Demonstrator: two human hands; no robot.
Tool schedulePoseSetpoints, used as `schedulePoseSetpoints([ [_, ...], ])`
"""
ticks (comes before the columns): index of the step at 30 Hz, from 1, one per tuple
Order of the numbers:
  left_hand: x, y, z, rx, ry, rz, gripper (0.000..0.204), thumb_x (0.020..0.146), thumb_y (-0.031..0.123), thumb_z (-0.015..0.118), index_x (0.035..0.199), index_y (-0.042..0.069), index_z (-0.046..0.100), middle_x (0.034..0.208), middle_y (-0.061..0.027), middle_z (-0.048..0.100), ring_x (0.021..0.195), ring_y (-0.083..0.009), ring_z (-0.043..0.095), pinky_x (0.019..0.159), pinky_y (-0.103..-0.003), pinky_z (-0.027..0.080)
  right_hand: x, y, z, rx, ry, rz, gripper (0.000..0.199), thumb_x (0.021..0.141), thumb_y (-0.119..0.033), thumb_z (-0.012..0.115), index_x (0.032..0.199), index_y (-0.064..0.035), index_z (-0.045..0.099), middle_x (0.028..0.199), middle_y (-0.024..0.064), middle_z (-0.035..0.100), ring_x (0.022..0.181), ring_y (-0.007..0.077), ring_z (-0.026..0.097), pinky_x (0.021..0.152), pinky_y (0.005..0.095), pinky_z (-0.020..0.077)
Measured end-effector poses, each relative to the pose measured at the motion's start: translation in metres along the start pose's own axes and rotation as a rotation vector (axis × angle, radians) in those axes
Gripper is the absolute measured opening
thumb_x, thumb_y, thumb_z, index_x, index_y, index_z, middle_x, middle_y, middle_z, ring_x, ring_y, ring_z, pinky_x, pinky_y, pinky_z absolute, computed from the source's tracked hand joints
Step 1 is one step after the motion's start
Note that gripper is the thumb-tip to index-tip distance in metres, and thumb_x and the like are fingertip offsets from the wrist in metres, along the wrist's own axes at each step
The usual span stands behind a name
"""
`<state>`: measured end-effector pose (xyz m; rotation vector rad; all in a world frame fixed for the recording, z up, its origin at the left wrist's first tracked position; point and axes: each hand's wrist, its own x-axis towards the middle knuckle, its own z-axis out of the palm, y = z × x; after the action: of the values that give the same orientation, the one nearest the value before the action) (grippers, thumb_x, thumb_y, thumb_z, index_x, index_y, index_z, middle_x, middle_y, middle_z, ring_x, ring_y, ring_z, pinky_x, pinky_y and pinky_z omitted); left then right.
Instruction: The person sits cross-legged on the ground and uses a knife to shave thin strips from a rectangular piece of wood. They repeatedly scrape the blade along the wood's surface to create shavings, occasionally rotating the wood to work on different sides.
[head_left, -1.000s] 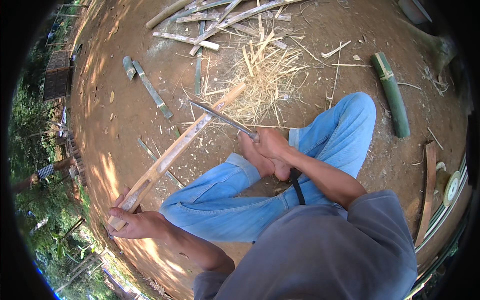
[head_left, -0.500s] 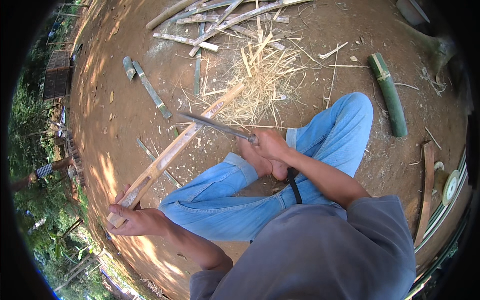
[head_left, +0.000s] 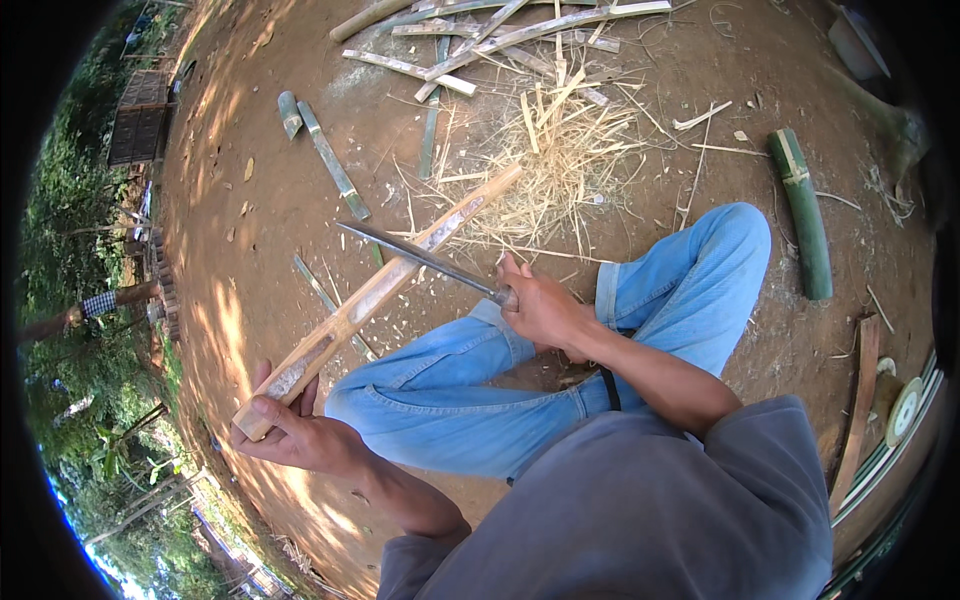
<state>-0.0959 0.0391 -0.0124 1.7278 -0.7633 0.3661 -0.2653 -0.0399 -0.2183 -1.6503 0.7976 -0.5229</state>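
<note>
My left hand (head_left: 290,425) is closed round the near end of a split bamboo strip (head_left: 372,297). The strip slants up and away to the right, its pale hollow side showing, and its far end reaches the edge of a heap of thin shavings (head_left: 560,165). My right hand (head_left: 548,308) grips the handle of a long-bladed knife (head_left: 425,260). The blade points up and to the left and crosses the strip about midway. Whether the cutting edge bites into the bamboo I cannot tell. My legs are folded on the ground beneath both hands.
Several split bamboo strips (head_left: 555,25) lie piled beyond the shavings. A green bamboo section (head_left: 803,215) rests at the right, with a brown wooden slat (head_left: 856,410) and a round pale disc (head_left: 904,412) nearer. Two short bamboo pieces (head_left: 333,160) lie far left.
The whole scene has shifted slightly right as my view moved. The knife has slid a little toward me along the strip. Both hands keep their hold.
</note>
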Motion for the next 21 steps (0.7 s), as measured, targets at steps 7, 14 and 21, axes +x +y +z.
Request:
schedulePoseSetpoints([
  [7, -0.008, 0.003, -0.001, 0.027, 0.031, -0.017, 0.044, 0.098, 0.032, 0.052, 0.116, -0.001, 0.029, 0.11, -0.0328, 0.059, 0.088, -0.0346, 0.069, 0.061, -0.033, 0.065, 0.009, 0.02, -0.01, 0.2, -0.138, 0.431, 0.022, 0.077, -0.011, 0.063, 0.097, 0.0, 0.062, 0.1, 0.0389, 0.058, 0.124, 0.0572, 0.038, 0.104, 0.0575, 0.0353],
  [14, -0.013, 0.007, 0.0, 0.029, 0.035, -0.062, 0.038, 0.099, 0.03, 0.05, 0.111, -0.001, 0.031, 0.111, -0.0283, 0.061, 0.092, -0.0328, 0.069, 0.063, -0.033, 0.065, -0.004, 0.011, -0.005, -0.221, 0.012, -0.042, 0.024, 0.077, -0.011, 0.063, 0.099, -0.0009, 0.063, 0.114, 0.041, 0.052, 0.096, 0.0552, 0.057, 0.081, 0.0537, 0.051],
  [21, -0.014, 0.001, -0.002, -0.001, 0.045, -0.034, 0.041, 0.098, 0.031, 0.053, 0.112, -0.001, 0.031, 0.109, -0.0316, 0.06, 0.088, -0.0345, 0.069, 0.06, -0.033, 0.065, -0.007, 0.023, -0.001, -0.199, -0.011, 0.091, 0.024, 0.079, -0.014, 0.06, 0.1, -0.001, 0.062, 0.082, 0.0267, 0.064, 0.08, 0.042, 0.065, 0.075, 0.0504, 0.0512],
])
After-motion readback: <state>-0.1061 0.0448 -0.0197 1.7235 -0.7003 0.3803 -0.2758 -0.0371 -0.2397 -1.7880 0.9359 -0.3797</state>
